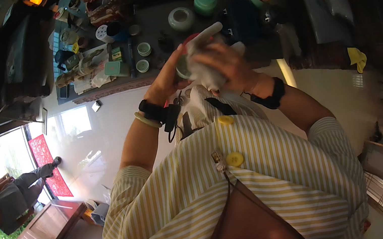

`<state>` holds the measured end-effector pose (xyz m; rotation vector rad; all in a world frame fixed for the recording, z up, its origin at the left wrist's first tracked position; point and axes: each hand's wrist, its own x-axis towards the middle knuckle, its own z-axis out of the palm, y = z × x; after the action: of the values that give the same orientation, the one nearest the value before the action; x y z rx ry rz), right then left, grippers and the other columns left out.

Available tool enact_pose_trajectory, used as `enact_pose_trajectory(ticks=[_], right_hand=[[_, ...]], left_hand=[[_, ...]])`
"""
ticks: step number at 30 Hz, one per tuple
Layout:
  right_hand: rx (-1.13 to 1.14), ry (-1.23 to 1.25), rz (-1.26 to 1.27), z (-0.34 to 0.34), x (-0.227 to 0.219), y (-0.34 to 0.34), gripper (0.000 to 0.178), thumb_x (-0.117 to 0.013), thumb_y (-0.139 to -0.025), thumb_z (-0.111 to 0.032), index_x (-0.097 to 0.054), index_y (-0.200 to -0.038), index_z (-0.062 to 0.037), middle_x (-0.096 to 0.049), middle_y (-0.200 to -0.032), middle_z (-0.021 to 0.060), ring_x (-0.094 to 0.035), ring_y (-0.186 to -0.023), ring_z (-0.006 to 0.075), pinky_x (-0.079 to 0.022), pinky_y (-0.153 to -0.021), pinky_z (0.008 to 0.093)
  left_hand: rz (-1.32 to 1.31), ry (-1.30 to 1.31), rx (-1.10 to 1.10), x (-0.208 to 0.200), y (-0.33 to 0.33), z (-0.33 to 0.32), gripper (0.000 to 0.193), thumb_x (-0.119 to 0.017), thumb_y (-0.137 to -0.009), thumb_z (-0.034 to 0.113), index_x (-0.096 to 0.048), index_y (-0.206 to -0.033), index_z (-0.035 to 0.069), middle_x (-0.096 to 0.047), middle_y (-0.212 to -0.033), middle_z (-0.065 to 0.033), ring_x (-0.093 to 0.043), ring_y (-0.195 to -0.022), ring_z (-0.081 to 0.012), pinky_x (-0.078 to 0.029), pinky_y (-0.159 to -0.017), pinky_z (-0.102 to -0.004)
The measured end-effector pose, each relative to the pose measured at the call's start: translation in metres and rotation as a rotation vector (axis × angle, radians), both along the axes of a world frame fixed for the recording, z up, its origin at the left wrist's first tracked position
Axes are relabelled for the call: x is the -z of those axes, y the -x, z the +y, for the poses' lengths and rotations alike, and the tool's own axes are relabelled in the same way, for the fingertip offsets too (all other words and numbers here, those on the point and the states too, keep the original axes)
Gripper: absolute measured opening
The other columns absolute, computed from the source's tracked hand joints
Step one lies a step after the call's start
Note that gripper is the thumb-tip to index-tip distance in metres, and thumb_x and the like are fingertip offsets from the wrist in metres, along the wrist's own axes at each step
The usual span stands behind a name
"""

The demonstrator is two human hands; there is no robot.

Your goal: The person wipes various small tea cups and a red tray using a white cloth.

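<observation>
A wide fisheye looks steeply down from the head, close in.

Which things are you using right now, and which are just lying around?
In use:
- pale green vessel, partly hidden, in the left hand
- whitish cloth, under the blurred right hand

Seemingly just lying about:
- green lidded jar
- pale round pot
- light green box
- yellow cloth, off to the right

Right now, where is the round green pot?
In the head view, the round green pot is on the dark table, right of centre, just right of the pale round pot.
</observation>
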<state>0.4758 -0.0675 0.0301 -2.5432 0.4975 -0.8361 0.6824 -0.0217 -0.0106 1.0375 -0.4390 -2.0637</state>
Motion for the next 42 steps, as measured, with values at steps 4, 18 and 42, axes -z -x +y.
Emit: enact_pose_trajectory(ticks=[4,18,42], right_hand=[[0.024,0.225,0.281,0.014,0.008,-0.011,0.047,-0.06,-0.08,-0.012,-0.052,-0.125,-0.0044,-0.06,-0.111,0.0081,-0.053,-0.106,0.0229,-0.039,-0.089,0.0379],[0.187,-0.977,-0.36,0.002,-0.006,0.001,0.035,-0.056,-0.082,-0.004,-0.055,-0.116,0.0014,-0.057,-0.115,0.0133,-0.057,-0.104,0.0275,-0.047,-0.088,0.0378],[0.026,0.066,0.324,-0.004,0.001,-0.027,0.06,-0.073,-0.066,-0.015,-0.053,-0.122,-0.0074,-0.053,-0.121,0.0121,-0.043,-0.119,0.0293,-0.029,-0.099,0.0508]], left_hand=[[-0.177,0.132,-0.035,0.0,0.014,-0.004,0.059,-0.041,-0.091,0.057,-0.059,-0.116,0.006,-0.056,-0.069,0.0004,-0.037,-0.046,-0.0029,-0.021,-0.038,-0.0177],[-0.038,0.231,-0.174,0.03,0.008,-0.011,0.062,-0.037,-0.094,0.061,-0.061,-0.107,0.005,-0.064,-0.087,-0.0045,-0.057,-0.069,-0.0102,-0.039,-0.05,-0.0213],[0.542,0.205,-0.2,-0.006,0.027,-0.013,0.081,-0.037,-0.09,0.066,-0.036,-0.139,0.0,-0.053,-0.125,-0.0166,-0.059,-0.106,-0.0237,-0.052,-0.089,-0.0366]])
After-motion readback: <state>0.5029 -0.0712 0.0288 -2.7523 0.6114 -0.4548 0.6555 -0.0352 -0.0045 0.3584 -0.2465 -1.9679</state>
